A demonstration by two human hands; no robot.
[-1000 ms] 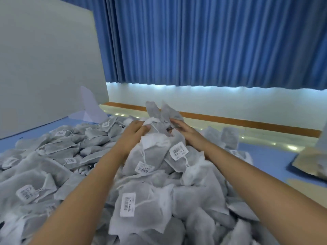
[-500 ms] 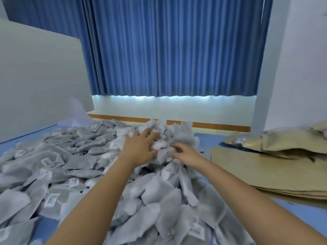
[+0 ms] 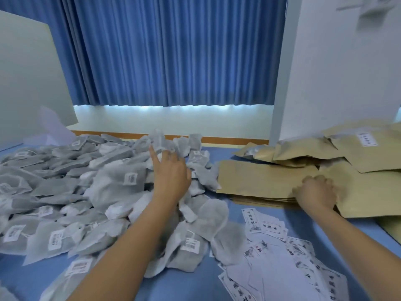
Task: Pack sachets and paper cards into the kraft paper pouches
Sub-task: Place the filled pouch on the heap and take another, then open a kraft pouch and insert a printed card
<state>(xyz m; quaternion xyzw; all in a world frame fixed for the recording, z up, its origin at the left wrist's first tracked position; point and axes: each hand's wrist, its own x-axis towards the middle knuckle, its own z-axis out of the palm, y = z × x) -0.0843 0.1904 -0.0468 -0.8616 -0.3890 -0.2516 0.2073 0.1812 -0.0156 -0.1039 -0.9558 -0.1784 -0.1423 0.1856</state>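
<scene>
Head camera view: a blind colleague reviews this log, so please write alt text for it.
A person's right hand grips the edge of a stack of brown paper pouches while the left hand reaches into a big heap of grey sachets on a blue table. Printed paper cards lie scattered near the right forearm.

left hand [image 3: 171,177]: bare, short nails
left forearm [image 3: 121,246]: bare to the near frame edge
right hand [image 3: 314,192]: bare, motion-blurred
right forearm [image 3: 358,242]: bare to the frame edge

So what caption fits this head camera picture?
Left hand grips grey mesh sachets; right hand grips flat brown kraft paper pouch.
</scene>
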